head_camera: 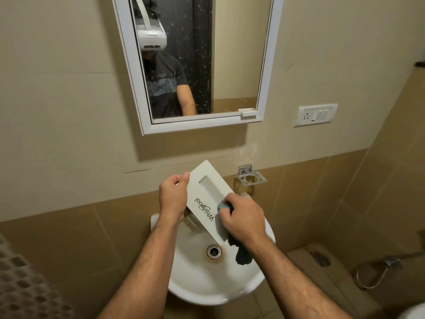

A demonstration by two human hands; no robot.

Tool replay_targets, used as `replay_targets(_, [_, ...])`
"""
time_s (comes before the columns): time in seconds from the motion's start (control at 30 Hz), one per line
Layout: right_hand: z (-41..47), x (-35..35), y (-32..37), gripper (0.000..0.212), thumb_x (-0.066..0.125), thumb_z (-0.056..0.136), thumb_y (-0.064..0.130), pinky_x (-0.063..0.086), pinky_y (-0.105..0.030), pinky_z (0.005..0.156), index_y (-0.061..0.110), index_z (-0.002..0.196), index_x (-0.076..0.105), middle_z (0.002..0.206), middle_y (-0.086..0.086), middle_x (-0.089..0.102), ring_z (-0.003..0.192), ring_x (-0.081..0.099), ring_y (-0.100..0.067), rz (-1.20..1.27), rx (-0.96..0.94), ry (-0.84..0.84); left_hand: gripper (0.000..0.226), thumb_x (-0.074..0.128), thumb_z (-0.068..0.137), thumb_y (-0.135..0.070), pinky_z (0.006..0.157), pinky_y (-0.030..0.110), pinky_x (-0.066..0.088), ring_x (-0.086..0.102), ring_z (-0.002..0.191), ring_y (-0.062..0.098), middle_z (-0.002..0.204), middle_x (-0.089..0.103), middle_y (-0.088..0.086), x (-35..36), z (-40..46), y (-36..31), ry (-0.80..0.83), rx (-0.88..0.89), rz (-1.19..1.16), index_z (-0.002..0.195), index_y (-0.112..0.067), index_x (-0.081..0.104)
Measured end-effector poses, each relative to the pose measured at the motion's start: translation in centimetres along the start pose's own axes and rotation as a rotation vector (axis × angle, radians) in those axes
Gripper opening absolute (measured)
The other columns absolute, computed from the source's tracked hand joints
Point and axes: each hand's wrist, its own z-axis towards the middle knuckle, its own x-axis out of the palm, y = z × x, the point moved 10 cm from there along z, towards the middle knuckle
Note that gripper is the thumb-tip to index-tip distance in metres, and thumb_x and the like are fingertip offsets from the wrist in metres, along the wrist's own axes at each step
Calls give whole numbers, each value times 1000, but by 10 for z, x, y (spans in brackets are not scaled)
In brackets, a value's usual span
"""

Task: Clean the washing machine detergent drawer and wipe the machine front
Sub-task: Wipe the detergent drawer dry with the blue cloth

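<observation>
In the head view, the detergent drawer [208, 199] is held tilted above the far edge of the sink [200, 288]. The left hand [173, 195] grips its left side. The right hand [243, 221] presses a dark cloth [242, 255] on its lower right edge.

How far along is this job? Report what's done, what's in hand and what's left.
Done: the detergent drawer is out of the machine and held over the sink. In hand: the left hand grips the drawer's edge while the right hand rubs a dark cloth on its white front panel. Left: how clean the compartments are cannot be seen; no washing machine is in view, so refitting and wiping its front probably remain.
</observation>
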Motion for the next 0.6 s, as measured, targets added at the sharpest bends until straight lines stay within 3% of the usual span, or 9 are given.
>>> replay_targets(0.13, [9,-32,-14,41,53,84,67,46,-27,65,27,92,63,82,11,65,77,61,-14,-45,113,-112,25,64,89,-33,63,35,49,59,62,21,65,68,3,1,-4,3,20,-6,44,71,-16,67])
replay_targets(0.23, [20,-37,-26,65,56,74,78,50,-34,79,28,116,61,109,6,63,102,61,-18,-96,167,-17,25,66,87,-33,62,37,51,60,58,21,58,67,-4,11,-2,-3,86,39,138,67,-18,66])
replay_targets(0.33, [31,-32,-35,79,66,71,71,49,-36,89,31,137,50,130,5,60,117,57,-19,-6,202,107,24,69,83,-38,69,37,53,65,68,21,69,70,-2,29,-5,-12,212,137,384,65,-22,65])
replay_targets(0.43, [33,-17,-14,91,76,71,53,47,-34,97,38,150,32,136,5,58,120,57,-16,74,46,306,21,72,84,-37,65,27,44,62,72,10,74,67,-11,50,-15,-22,373,252,627,67,-29,64])
replay_targets(0.5, [25,-1,2,73,75,75,47,50,-34,90,40,140,44,120,8,65,110,61,-17,-1,-44,440,21,72,84,-38,63,25,38,58,73,3,75,64,-17,58,-22,-27,450,302,728,67,-32,62])
replay_targets(0.57, [23,4,7,32,69,76,49,52,-36,73,31,101,59,88,11,65,89,62,-20,-134,-53,395,20,71,85,-40,65,25,37,58,79,3,81,65,-17,62,-26,-29,483,334,766,68,-33,62])
replay_targets(0.6, [24,4,6,26,66,76,48,52,-35,68,26,87,57,78,10,62,81,60,-20,-165,-32,342,19,70,85,-40,65,25,37,58,81,3,83,65,-16,62,-29,-29,485,349,769,69,-33,62])
